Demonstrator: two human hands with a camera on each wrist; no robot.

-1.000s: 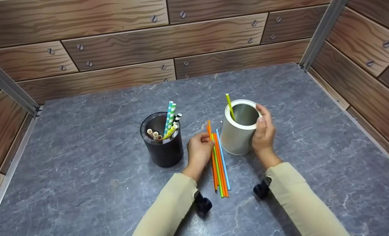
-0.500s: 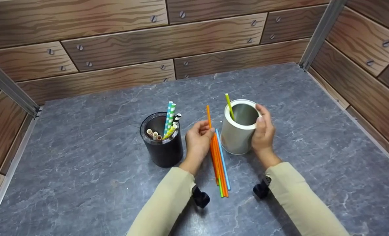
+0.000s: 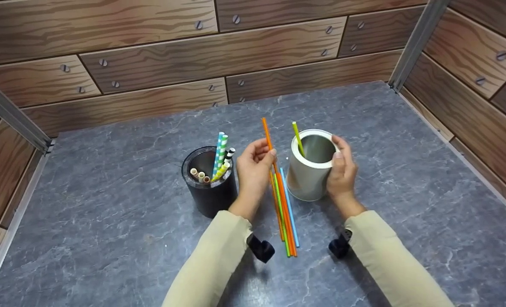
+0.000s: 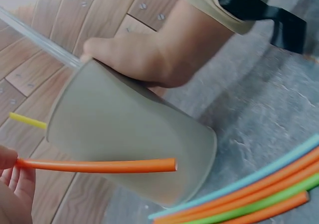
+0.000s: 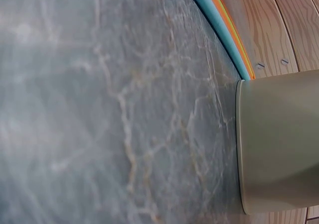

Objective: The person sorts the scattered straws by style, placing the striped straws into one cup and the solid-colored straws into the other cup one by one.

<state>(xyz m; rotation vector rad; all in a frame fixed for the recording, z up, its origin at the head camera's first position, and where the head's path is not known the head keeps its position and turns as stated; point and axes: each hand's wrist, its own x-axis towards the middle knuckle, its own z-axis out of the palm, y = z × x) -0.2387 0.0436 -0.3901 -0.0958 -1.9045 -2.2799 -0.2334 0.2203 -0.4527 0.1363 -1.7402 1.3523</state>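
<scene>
My left hand [image 3: 255, 170] pinches an orange straw [image 3: 267, 130] between thumb and fingers, raised above the other straws. In the left wrist view the straw's lower end [image 4: 149, 166] hangs free in front of the can. My right hand [image 3: 342, 172] grips the right side of a silver can [image 3: 308, 183] at its rim, thumb and fingers on the wall. One yellow-green straw [image 3: 298, 138] leans inside that can, its top above the rim. Below my left hand, several loose straws, orange [image 3: 287, 221], green [image 3: 281, 213] and blue [image 3: 291, 213], lie side by side on the table.
Left of my left hand stands a black cup [image 3: 212, 200] holding several patterned paper straws [image 3: 221, 151]. The grey marbled table [image 3: 108, 234] is bounded by wood-plank-patterned walls [image 3: 159, 64] at the back and sides.
My left hand has drawn the orange straw up and away from the loose straws, moving toward the back of the table. My right hand and the can have stayed in place.
</scene>
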